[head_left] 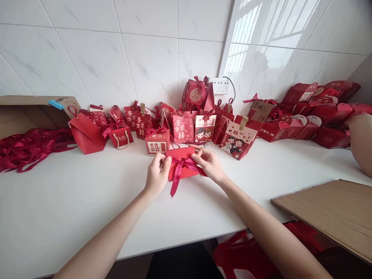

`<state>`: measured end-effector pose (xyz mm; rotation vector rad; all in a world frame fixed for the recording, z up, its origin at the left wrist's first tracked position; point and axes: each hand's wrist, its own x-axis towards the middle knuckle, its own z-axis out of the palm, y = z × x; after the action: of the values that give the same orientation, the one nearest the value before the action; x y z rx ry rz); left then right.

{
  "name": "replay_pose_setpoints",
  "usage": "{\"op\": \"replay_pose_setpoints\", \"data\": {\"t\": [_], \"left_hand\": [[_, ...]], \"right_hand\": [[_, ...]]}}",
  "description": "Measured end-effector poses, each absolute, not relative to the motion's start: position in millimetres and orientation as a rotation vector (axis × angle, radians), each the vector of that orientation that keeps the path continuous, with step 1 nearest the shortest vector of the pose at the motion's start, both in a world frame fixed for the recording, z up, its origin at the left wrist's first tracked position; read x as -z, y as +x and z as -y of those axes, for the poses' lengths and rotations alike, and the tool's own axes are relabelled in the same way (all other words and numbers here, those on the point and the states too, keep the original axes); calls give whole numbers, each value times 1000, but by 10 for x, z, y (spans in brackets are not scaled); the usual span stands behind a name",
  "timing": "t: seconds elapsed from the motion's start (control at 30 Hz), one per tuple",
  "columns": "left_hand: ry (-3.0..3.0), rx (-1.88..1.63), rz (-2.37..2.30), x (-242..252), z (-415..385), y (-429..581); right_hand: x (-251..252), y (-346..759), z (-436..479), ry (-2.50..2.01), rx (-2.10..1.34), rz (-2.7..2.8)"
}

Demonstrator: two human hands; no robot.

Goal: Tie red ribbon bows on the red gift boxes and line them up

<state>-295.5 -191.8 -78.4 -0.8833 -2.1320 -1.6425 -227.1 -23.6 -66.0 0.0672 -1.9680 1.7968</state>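
Observation:
A red gift box (174,173) is held up between my two hands over the white table. Across its front runs a dark red satin ribbon (178,179), tied in a bow with one tail hanging below the box. My left hand (155,174) grips the box's left edge, thumb on the front and fingers curled behind. On the opposite side, my right hand (209,164) pinches the upper right edge with its thumb near the bow; some of its fingers are behind the box. Just beyond stands a small red box with a white double-happiness label (157,146).
Several red gift boxes (183,128) line the wall, with more piled at the right (328,112). Loose ribbons (35,149) spill from a cardboard box (37,101) at left. Flat cardboard (328,205) juts over the right front edge. Another person's arm (362,143) enters at far right.

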Motion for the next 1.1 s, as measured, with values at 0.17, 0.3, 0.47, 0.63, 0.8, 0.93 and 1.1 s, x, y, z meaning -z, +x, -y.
{"op": "replay_pose_setpoints", "data": {"t": [0.17,0.3,0.47,0.63,0.8,0.93,1.1], "left_hand": [[-862,1659,2135,802,1907,-2983],[-801,1727,2132,773,1921,-3011],[-775,1806,2123,747,1941,-3012],[-832,1921,2106,786,1961,-3019],[-735,1987,2016,837,1997,-3188],[-598,2008,1978,847,2048,-3330],[-627,1956,2057,860,2064,-3366]], "right_hand": [[681,-2284,212,37,-2002,1904],[692,-2296,124,133,-2276,1843],[693,-2266,93,370,-2086,1973],[763,-2275,106,393,-1622,2251],[743,-2307,103,229,-1798,2049],[631,-2273,176,18,-2233,1589],[524,-2125,302,-6,-2532,1381]]}}
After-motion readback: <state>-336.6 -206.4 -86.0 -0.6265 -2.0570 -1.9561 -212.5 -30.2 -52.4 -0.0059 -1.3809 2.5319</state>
